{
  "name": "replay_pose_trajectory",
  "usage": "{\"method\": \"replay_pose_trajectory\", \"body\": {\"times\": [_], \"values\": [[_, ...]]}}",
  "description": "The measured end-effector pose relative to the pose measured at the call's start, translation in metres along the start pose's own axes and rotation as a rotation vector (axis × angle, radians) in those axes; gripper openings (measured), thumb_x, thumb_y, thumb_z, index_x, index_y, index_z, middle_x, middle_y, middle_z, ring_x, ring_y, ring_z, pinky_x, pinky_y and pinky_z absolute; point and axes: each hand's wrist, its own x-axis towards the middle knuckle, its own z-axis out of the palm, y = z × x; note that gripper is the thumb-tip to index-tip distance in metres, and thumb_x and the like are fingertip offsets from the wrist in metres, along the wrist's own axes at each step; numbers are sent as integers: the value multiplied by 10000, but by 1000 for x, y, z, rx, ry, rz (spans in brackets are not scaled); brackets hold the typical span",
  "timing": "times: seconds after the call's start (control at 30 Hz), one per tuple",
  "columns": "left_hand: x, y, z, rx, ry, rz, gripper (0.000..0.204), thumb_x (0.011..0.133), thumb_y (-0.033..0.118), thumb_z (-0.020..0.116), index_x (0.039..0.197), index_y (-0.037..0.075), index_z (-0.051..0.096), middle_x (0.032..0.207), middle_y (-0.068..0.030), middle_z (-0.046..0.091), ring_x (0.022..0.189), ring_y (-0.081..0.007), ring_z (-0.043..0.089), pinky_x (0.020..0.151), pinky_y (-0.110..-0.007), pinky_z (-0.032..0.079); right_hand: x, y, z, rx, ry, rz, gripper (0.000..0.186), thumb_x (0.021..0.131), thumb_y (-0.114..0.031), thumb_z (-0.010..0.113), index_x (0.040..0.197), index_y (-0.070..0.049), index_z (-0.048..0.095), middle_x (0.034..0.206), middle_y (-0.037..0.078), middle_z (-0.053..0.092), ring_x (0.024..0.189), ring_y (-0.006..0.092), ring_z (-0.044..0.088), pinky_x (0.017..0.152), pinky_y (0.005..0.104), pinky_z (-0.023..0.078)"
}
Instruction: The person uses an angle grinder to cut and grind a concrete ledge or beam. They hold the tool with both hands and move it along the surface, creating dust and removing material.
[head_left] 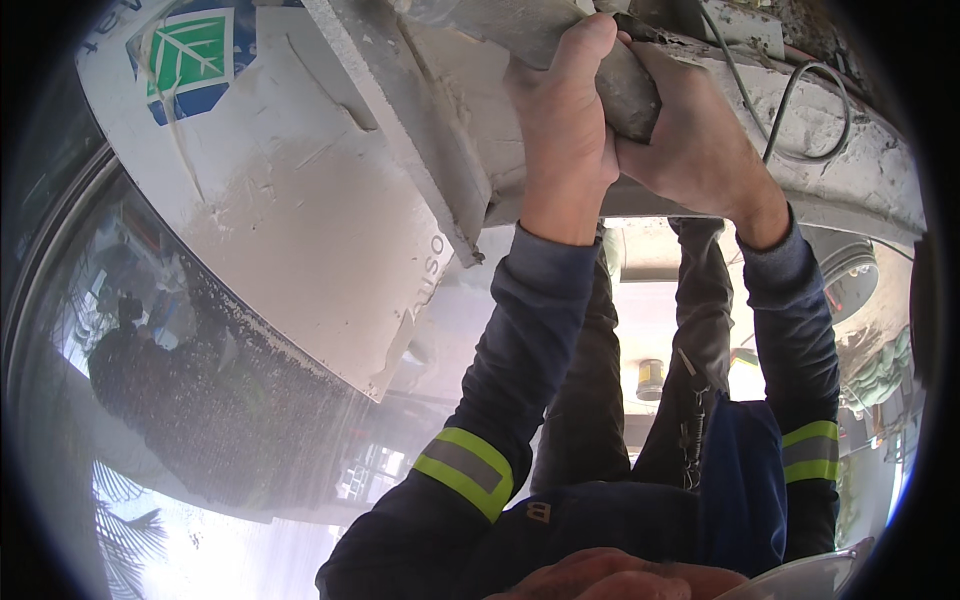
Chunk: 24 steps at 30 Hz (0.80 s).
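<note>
At the top of the head view, both my hands are wrapped round a thick grey dusty piece with a rounded end (pixel 628 95). I cannot make out its kind; its upper part runs up to the left. My left hand (pixel 563 125) closes on its left side, the thumb pointing up. On the other side my right hand (pixel 695 135) grips it, and most of its fingers are hidden behind. The heels of both hands nearly meet below the rounded end. A whitish dusty ledge (pixel 850 205) lies behind and below my right hand.
A slanting metal bracket (pixel 415 125) stands left of my hands. Beyond it is a dusty white panel (pixel 290 220) with a green and blue sticker (pixel 188 55), bordering a large glass pane (pixel 180 400). A bent wire loop (pixel 845 115) sticks out at right. Below, a small can (pixel 650 380) stands on the floor.
</note>
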Motion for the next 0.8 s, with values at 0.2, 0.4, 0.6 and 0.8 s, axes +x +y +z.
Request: {"method": "replay_pose_trajectory", "body": {"times": [0.2,0.4,0.6,0.8], "values": [[6,11,4,46,-25,8,199,933,139,737,1065,3,676,993,-82,681,903,-194,680,800,-337,568,10,-6,0,-31,16,6,630,726,-140,834,1252,106,590,976,280,717,901,427,713,795,438,555],[24,25,2,24,-96,18,226,935,190,724,1062,10,672,979,-69,669,883,-196,675,783,-344,562,31,-43,-12,146,54,35,418,766,-181,810,1045,88,652,869,313,692,844,468,705,718,477,547],[25,35,13,59,-78,50,212,939,186,719,1053,13,672,970,-68,667,860,-200,676,762,-346,565,47,-17,3,-3,115,-70,399,767,-186,814,1018,85,665,848,315,686,836,476,703,704,482,540],[32,30,-3,3,-117,0,199,935,160,720,1064,16,675,970,-62,670,872,-189,678,767,-335,571,38,-29,0,20,79,-73,389,774,-191,814,1037,61,680,879,321,692,865,470,709,724,489,546]]}}
